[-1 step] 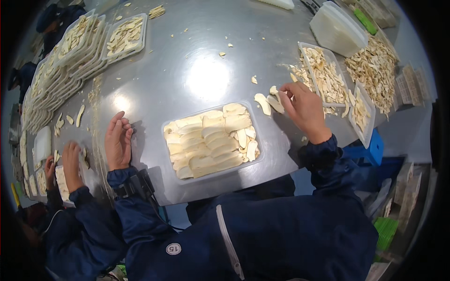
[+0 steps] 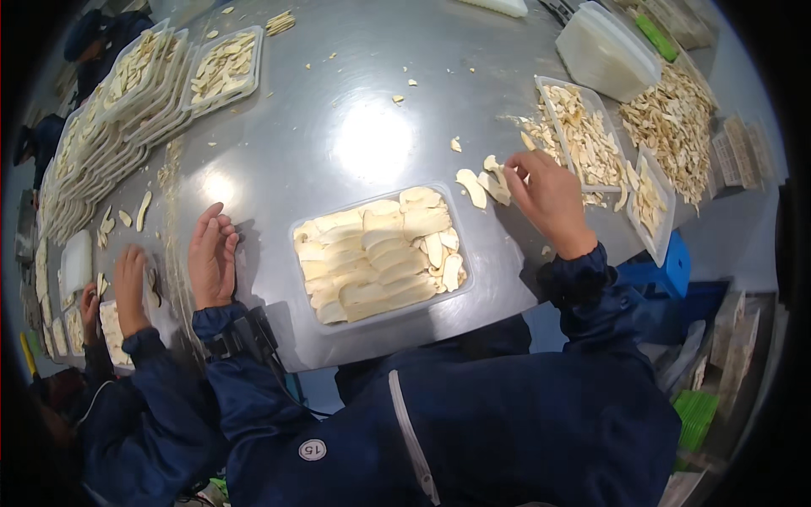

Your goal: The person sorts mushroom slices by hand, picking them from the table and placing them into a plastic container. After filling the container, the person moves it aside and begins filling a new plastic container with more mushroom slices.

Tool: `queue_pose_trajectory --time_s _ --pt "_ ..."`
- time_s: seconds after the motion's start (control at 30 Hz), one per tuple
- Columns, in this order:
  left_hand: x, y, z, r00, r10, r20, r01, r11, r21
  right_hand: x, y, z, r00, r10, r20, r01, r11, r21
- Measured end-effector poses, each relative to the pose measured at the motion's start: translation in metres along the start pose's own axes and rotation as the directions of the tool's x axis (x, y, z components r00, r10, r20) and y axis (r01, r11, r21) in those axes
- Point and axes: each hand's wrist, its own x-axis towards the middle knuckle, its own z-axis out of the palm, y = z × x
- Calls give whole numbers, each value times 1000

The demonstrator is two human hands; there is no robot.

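In front of me on the metal table lies a clear plastic tray (image 2: 382,320), packed with overlapping pale slices that look like dried mushroom (image 2: 372,262). Smaller pieces (image 2: 443,258) fill its right end. To the tray's right, my right hand (image 2: 551,198) has thumb and forefinger closed on the edge of a mushroom slice (image 2: 493,169), partly hidden by the fingers. Two more slices lie beside it, a curved one (image 2: 471,188) nearer the tray. My left hand (image 2: 213,260) rests left of the tray, fingers loosely curled and apart, holding nothing.
Stacked filled trays (image 2: 110,127) stand at the far left. A co-worker's hand (image 2: 131,287) is at my left. On the right are a tray of broken pieces (image 2: 622,152), a tilted tray (image 2: 663,241), a heap of slices (image 2: 672,114) and a white tub (image 2: 604,51).
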Motion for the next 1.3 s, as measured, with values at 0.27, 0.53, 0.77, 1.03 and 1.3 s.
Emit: queue_pose_trajectory --time_s 0.27,0.53,0.77,1.03,1.3 --pt "2 -1 -5 1000 23 18 -22 999 -26 -14 -19 22 985 -15 170 53 973 -223" --pt "1 -3 -5 1000 21 16 -21 1000 -18 -21 -1 25 987 -65 149 105 955 -277" --pt "3 -3 -5 1000 6 9 -6 1000 7 -37 4 -6 910 192 367 -296 922 250" --pt "5 -4 -10 999 21 41 -21 1000 -10 -38 -9 -30 883 153 443 -128 988 -88" --pt "5 -5 -11 999 27 44 -26 999 -18 -45 -24 -12 945 46 324 -40 999 -26"
